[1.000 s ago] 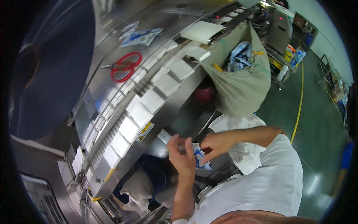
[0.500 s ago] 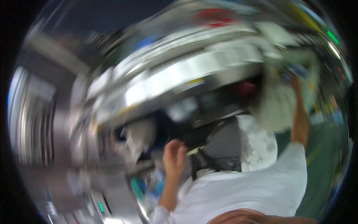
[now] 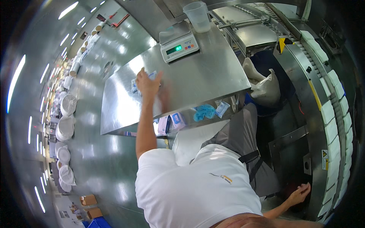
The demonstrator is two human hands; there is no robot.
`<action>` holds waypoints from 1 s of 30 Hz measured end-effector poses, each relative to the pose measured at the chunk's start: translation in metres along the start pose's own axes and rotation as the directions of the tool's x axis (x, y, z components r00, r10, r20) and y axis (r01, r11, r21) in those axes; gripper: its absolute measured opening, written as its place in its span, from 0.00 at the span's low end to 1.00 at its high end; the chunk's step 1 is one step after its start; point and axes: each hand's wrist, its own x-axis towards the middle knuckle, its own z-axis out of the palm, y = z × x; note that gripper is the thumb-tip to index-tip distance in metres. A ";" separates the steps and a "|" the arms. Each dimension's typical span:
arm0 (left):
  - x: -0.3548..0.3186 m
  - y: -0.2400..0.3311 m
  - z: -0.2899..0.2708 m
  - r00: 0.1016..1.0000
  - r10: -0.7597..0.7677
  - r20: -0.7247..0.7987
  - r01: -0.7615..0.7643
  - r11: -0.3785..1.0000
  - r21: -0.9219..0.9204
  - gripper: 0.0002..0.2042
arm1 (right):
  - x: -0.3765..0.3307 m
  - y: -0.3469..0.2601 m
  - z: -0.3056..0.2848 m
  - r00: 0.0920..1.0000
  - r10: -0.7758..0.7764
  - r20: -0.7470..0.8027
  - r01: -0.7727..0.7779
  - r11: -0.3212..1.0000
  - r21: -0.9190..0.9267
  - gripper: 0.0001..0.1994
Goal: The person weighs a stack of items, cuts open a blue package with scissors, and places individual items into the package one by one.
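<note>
Compared with a second ago, the view is now swinging away from the conveyor to the flat stainless steel table [image 3: 197,81]. Left hand [image 3: 147,83] is pressing a small blue-and-white packet [image 3: 153,75] onto the tabletop, fingers curled over it; earlier both hands were holding it. Grey digital scale [image 3: 178,45] is sitting farther right. Right hand [image 3: 300,192] is hanging open, nearest the conveyor frame [image 3: 317,152].

Steel table [image 3: 213,76] carries a digital scale [image 3: 178,46]; a small blue-white packet [image 3: 152,78] lies on it.
</note>
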 end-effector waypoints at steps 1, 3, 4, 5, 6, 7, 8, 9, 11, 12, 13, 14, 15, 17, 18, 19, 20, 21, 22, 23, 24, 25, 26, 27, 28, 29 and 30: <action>0.009 -0.024 0.004 0.994 0.062 0.092 -0.066 0.997 0.040 0.38 | 0.001 -0.005 0.003 0.997 -0.052 0.049 0.050 0.998 0.040 0.22; 0.015 -0.052 0.001 0.940 0.212 0.267 -0.180 0.974 -0.139 0.36 | 0.009 -0.011 0.018 0.989 -0.019 0.149 -0.017 0.972 0.235 0.19; 0.011 -0.036 -0.002 0.951 0.214 0.225 -0.170 0.965 -0.198 0.32 | 0.003 -0.036 0.018 0.995 -0.025 0.100 -0.016 0.923 0.385 0.18; 0.008 -0.048 0.009 0.936 0.283 0.210 -0.241 0.949 -0.205 0.29 | -0.002 -0.066 0.028 0.993 -0.003 0.116 -0.053 0.879 0.473 0.17; 0.011 -0.020 0.002 0.901 0.208 0.380 -0.171 0.977 -0.131 0.24 | 0.001 -0.060 0.038 0.984 -0.075 0.161 -0.022 0.849 0.528 0.17; 0.004 -0.019 0.010 0.905 0.138 0.402 0.004 0.943 -0.334 0.20 | -0.002 -0.102 0.034 0.968 -0.186 0.171 0.089 0.885 0.457 0.17; 0.001 -0.012 0.017 0.908 0.226 0.354 -0.084 0.923 -0.374 0.15 | -0.004 -0.127 0.036 0.954 -0.270 0.133 0.217 0.924 0.316 0.16; 0.002 -0.007 0.017 0.912 0.195 0.361 -0.055 0.929 -0.365 0.14 | -0.003 -0.160 0.031 0.902 -0.411 0.133 0.368 0.892 0.262 0.14; 0.007 0.001 0.024 0.901 0.179 0.394 -0.089 0.968 -0.234 0.17 | -0.004 -0.184 0.040 0.772 -0.634 0.034 0.596 0.742 0.307 0.08; -0.002 -0.005 0.029 0.920 0.339 0.196 -0.276 0.916 -0.290 0.28 | -0.005 -0.195 0.048 0.741 -0.666 0.081 0.611 0.720 0.329 0.07; -0.014 0.069 -0.026 0.831 -0.092 0.549 0.351 0.852 -0.389 0.21 | -0.008 -0.202 0.053 0.680 -0.733 0.016 0.680 0.639 0.358 0.07; -0.027 0.081 -0.035 0.873 -0.058 0.485 0.276 0.878 -0.392 0.21 | -0.012 -0.205 0.059 0.662 -0.748 0.039 0.687 0.627 0.366 0.07; -0.037 0.086 -0.033 0.901 0.023 0.433 0.182 0.886 -0.427 0.21 | -0.018 -0.205 0.061 0.638 -0.767 0.065 0.695 0.610 0.381 0.07; -0.049 0.103 -0.028 0.917 0.150 0.370 0.053 0.872 -0.486 0.22 | -0.032 -0.201 0.057 0.686 -0.721 0.097 0.623 0.651 0.434 0.08; -0.053 0.115 -0.024 0.912 0.202 0.358 0.012 0.858 -0.514 0.22 | -0.036 -0.195 0.055 0.705 -0.701 0.109 0.604 0.674 0.426 0.08; -0.057 0.124 -0.021 0.904 0.240 0.353 -0.014 0.843 -0.538 0.22 | -0.041 -0.189 0.053 0.721 -0.684 0.110 0.590 0.689 0.422 0.09; -0.060 0.132 -0.019 0.895 0.273 0.352 -0.031 0.827 -0.562 0.22 | -0.046 -0.184 0.052 0.733 -0.671 0.111 0.577 0.700 0.420 0.09; -0.061 0.142 -0.016 0.887 0.300 0.352 -0.044 0.812 -0.583 0.22 | -0.048 -0.179 0.051 0.743 -0.660 0.113 0.566 0.709 0.420 0.09; -0.063 0.148 -0.018 0.876 0.328 0.353 -0.058 0.800 -0.597 0.22 | -0.052 -0.177 0.054 0.750 -0.648 0.131 0.549 0.721 0.422 0.10; -0.065 0.155 -0.016 0.865 0.355 0.355 -0.071 0.787 -0.613 0.23 | -0.056 -0.175 0.057 0.746 -0.655 0.121 0.561 0.716 0.415 0.10; -0.066 0.161 -0.013 0.852 0.381 0.358 -0.082 0.774 -0.628 0.23 | -0.059 -0.174 0.062 0.740 -0.663 0.112 0.575 0.710 0.407 0.10; -0.068 0.169 -0.013 0.843 0.403 0.356 -0.091 0.760 -0.644 0.23 | -0.057 -0.176 0.060 0.732 -0.674 0.099 0.591 0.701 0.398 0.10; -0.070 0.175 -0.014 0.832 0.426 0.356 -0.097 0.743 -0.662 0.23 | -0.058 -0.179 0.059 0.724 -0.684 0.090 0.591 0.682 0.431 0.10; -0.073 0.182 -0.016 0.821 0.444 0.358 -0.100 0.730 -0.676 0.23 | -0.060 -0.183 0.059 0.690 -0.718 0.091 0.623 0.654 0.429 0.11; -0.077 0.191 -0.018 0.807 0.469 0.358 -0.103 0.710 -0.697 0.23 | -0.061 -0.188 0.058 0.668 -0.736 0.106 0.624 0.632 0.459 0.10; -0.080 0.199 -0.018 0.793 0.496 0.355 -0.112 0.691 -0.714 0.23 | -0.064 -0.198 0.058 0.652 -0.749 0.120 0.619 0.617 0.486 0.10; -0.081 0.208 -0.019 0.772 0.530 0.350 -0.115 0.658 -0.744 0.24 | -0.067 -0.211 0.060 0.659 -0.744 0.115 0.558 0.585 0.588 0.11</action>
